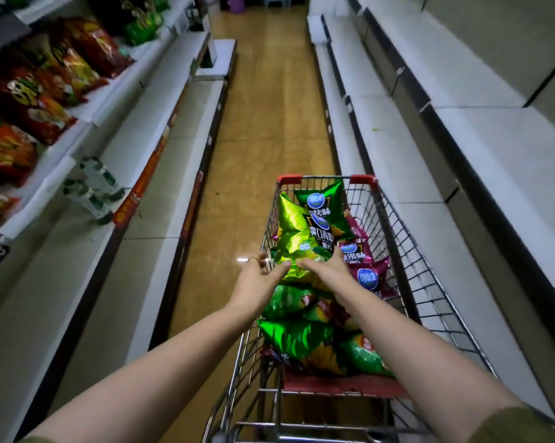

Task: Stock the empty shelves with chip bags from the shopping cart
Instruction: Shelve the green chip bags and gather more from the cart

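Above the cart, both hands, left hand and right hand, grip a green chip bag

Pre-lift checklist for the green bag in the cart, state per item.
1. Both hands on green chip bag: ok; left hand and right hand grip its lower edge.
2. Bag on top of the pile: ok; purple bags lie beside it, not over it.
3. Free shelf space: ok; right shelf beside the shopping cart is bare.
4. Cart standing still: cannot tell.
5. Bag sealed: cannot tell.
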Tool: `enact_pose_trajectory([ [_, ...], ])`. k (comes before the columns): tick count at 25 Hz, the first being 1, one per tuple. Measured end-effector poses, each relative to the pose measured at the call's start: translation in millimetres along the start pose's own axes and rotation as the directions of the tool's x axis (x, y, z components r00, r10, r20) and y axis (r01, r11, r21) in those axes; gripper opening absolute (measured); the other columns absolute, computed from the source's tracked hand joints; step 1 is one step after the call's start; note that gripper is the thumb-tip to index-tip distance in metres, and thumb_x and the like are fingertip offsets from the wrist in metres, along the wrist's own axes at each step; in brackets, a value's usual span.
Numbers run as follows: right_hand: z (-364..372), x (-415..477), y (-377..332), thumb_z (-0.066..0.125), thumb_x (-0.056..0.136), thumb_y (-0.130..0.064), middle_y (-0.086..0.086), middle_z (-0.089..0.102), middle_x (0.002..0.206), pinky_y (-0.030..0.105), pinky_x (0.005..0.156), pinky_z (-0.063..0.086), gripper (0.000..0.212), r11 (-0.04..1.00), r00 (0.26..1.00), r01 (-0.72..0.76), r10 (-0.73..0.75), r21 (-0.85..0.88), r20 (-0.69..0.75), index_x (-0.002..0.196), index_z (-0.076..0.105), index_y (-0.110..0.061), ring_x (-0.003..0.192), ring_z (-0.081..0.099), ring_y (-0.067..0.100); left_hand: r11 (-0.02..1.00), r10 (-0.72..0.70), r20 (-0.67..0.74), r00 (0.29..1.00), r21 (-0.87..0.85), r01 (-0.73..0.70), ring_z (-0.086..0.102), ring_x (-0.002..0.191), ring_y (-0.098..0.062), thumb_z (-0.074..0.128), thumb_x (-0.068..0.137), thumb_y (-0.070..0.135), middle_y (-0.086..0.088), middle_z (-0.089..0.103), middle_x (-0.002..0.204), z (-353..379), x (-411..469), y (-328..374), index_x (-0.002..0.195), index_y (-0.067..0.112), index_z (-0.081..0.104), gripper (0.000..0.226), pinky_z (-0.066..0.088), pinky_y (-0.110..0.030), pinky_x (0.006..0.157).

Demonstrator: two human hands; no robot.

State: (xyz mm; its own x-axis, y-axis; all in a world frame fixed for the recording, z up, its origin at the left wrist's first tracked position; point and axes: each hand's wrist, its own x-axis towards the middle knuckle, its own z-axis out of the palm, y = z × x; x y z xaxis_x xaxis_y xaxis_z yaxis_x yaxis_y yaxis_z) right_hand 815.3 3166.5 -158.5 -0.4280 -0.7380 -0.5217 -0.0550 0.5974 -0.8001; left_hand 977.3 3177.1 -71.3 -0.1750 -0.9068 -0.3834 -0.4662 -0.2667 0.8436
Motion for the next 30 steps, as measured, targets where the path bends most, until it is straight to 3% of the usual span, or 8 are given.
enact_pose_trajectory([
  [5, -52, -91, -52, 0.08, 0.048, -0.057, 0.007, 0.051, 0.133, 0.042, 0.101, 0.043, 0.113, 0.929, 0.933, 0.33, -0.348, -0.167, -0.09, 0.14, 0.027, -0.022, 0.121, 0.05, 0.024, 0.949, 0.146, 0.193, 0.97, -0.305, -0.083, 0.063, 0.109, -0.022, 0.076, 0.062, 0.061, -0.005, 0.066, 0.119, 10, -9, 58, 0.128, 0.012, 0.049, 0.087, 0.046, -0.039, 0.1],
  [9, -114, -161, -91, 0.075, 0.069, -0.045, 0.001, 0.057, 0.121, 0.035, 0.095, 0.048, 0.069, 0.883, 0.875, 0.461, -0.469, -0.089, -0.119, 0.128, 0.042, -0.026, 0.113, 0.056, 0.018, 0.88, 0.316, 0.261, 0.912, -0.44, -0.179, 0.067, 0.102, -0.025, 0.081, 0.052, 0.062, -0.007, 0.07, 0.112, 17, -21, 97, 0.121, 0.013, 0.058, 0.089, 0.05, -0.046, 0.096],
  [11, -146, -191, -103, 0.066, 0.084, -0.031, 0.006, 0.056, 0.12, 0.03, 0.088, 0.05, 0.054, 0.878, 0.855, 0.478, -0.462, 0.011, -0.237, 0.132, 0.041, -0.022, 0.107, 0.057, 0.019, 0.852, 0.387, 0.304, 0.871, -0.478, -0.212, 0.067, 0.101, -0.028, 0.081, 0.06, 0.054, -0.01, 0.07, 0.11, 15, -42, 122, 0.116, 0.013, 0.059, 0.073, 0.05, -0.047, 0.095],
  [14, -174, -232, -113, 0.066, 0.081, -0.044, 0.006, 0.054, 0.131, 0.032, 0.088, 0.052, 0.073, 0.861, 0.824, 0.507, -0.469, 0.046, -0.319, 0.142, 0.031, -0.021, 0.107, 0.06, 0.017, 0.794, 0.479, 0.362, 0.8, -0.567, -0.219, 0.068, 0.095, -0.028, 0.07, 0.08, 0.022, -0.015, 0.068, 0.109, 24, -76, 152, 0.118, 0.008, 0.052, 0.044, 0.058, -0.037, 0.082],
  [16, -188, -265, -114, 0.068, 0.066, -0.058, -0.003, 0.061, 0.125, 0.04, 0.094, 0.05, 0.079, 0.832, 0.764, 0.555, -0.514, -0.009, -0.389, 0.134, 0.039, -0.03, 0.107, 0.063, 0.014, 0.758, 0.564, 0.429, 0.705, -0.607, -0.237, 0.071, 0.085, -0.023, 0.068, 0.079, 0.019, -0.011, 0.071, 0.103, 33, -109, 174, 0.117, 0.01, 0.052, 0.043, 0.059, -0.03, 0.07],
  [19, -218, -323, -110, 0.067, 0.061, -0.061, -0.015, 0.064, 0.112, 0.04, 0.097, 0.048, 0.06, 0.787, 0.612, 0.606, -0.555, -0.116, -0.563, 0.114, 0.044, -0.046, 0.105, 0.062, 0.006, 0.707, 0.654, 0.494, 0.574, -0.669, -0.229, 0.07, 0.082, -0.022, 0.067, 0.078, 0.018, -0.01, 0.072, 0.099, 51, -158, 207, 0.109, 0.013, 0.058, 0.032, 0.059, -0.034, 0.073],
  [23, -259, -418, -97, 0.068, 0.063, -0.062, -0.016, 0.064, 0.111, 0.036, 0.094, 0.05, 0.071, 0.79, 0.423, 0.561, -0.531, -0.247, -0.734, 0.124, 0.045, -0.034, 0.102, 0.062, 0.004, 0.729, 0.671, 0.634, 0.384, -0.657, -0.19, 0.071, 0.084, -0.024, 0.074, 0.07, 0.028, -0.016, 0.071, 0.105, 81, -235, 246, 0.116, 0.008, 0.058, 0.052, 0.059, -0.031, 0.068],
  [30, -306, -585, -35, 0.065, 0.063, -0.073, -0.01, 0.066, 0.109, 0.037, 0.092, 0.05, 0.063, 0.883, 0.174, 0.378, -0.362, -0.277, -0.916, 0.109, 0.052, -0.031, 0.1, 0.063, 0.011, 0.843, 0.465, 0.875, -0.135, -0.484, -0.233, 0.071, 0.085, -0.025, 0.068, 0.075, 0.036, -0.014, 0.072, 0.104, 132, -381, 293, 0.108, 0.01, 0.068, 0.042, 0.06, -0.033, 0.071],
])
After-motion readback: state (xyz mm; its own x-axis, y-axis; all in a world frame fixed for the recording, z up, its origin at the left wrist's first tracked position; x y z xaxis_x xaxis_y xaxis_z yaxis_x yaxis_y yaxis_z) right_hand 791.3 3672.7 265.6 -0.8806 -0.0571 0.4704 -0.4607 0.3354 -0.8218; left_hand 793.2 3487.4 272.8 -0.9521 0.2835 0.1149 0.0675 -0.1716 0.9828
